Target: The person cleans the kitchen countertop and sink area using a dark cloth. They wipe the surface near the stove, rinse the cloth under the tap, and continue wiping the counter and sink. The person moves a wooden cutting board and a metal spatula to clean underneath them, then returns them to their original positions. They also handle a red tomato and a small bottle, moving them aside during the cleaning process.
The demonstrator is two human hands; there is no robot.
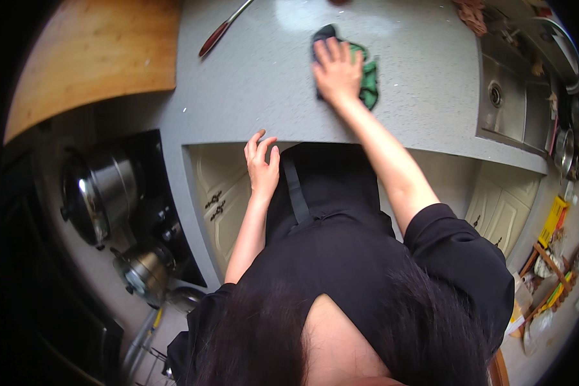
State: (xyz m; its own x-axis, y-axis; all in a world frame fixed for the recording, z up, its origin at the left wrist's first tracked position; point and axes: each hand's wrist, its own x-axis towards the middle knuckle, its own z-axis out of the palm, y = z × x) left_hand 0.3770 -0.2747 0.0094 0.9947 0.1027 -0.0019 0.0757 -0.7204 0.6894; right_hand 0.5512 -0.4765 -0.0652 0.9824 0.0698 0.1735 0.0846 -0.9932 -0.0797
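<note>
My right hand (338, 72) lies flat, fingers spread, on a green and black cloth (369, 84) on the grey speckled countertop (270, 87). The cloth sticks out on both sides of the hand, and its middle is hidden beneath the palm. Near the counter's front edge, my left hand (263, 161) is raised with bent, parted fingers and holds nothing. A utensil with a reddish-brown handle (215, 38) and a metal shaft rests on the counter at the upper left; its far end is cut off by the picture's rim.
A wooden board or tabletop (96, 53) borders the counter at the left. Below it, a large steel pot (101, 188) and a smaller pot (147, 270) stand by a black hob. At right is a steel sink (502, 96), with a pinkish cloth (472, 17) behind it.
</note>
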